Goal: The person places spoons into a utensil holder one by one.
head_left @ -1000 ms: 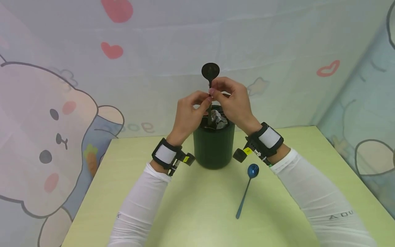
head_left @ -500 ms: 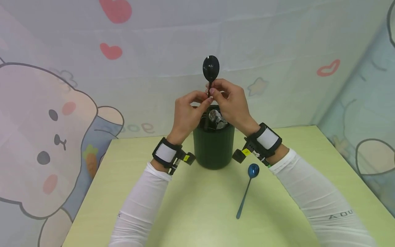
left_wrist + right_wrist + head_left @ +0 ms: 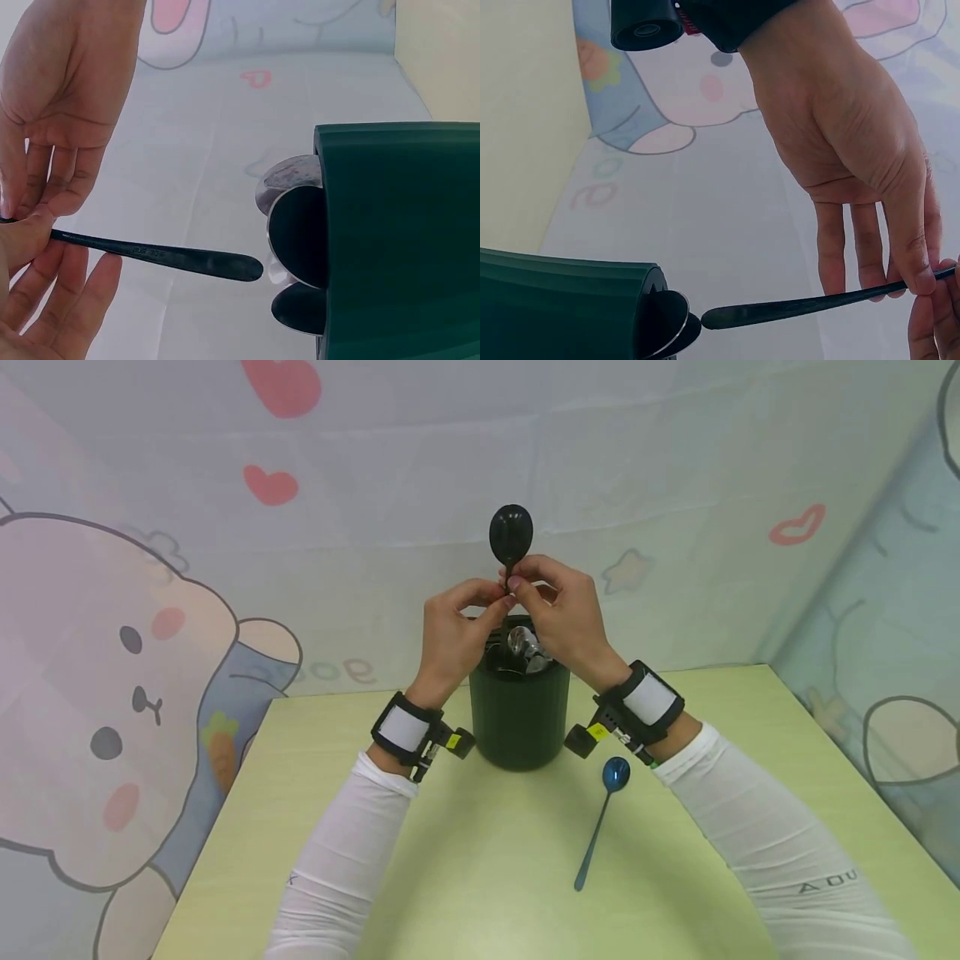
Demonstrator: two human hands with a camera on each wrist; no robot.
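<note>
Lifted clear of the green holder [image 3: 519, 714] since a second ago, the black spoon [image 3: 511, 537] stands upright above it, pinched by both hands, left [image 3: 455, 635] and right [image 3: 564, 617], while the blue spoon [image 3: 602, 820] already lies on the bench [image 3: 480, 860] and several spoons remain inside.

Green holder [image 3: 519, 720] sits dead center, stuffed with spoon bowls [image 3: 525, 647], so going straight down is tight. Blue spoon [image 3: 600, 822] blocks the table [image 3: 465, 877] at 4 o'clock. Plenty of room at 8 o'clock.
</note>
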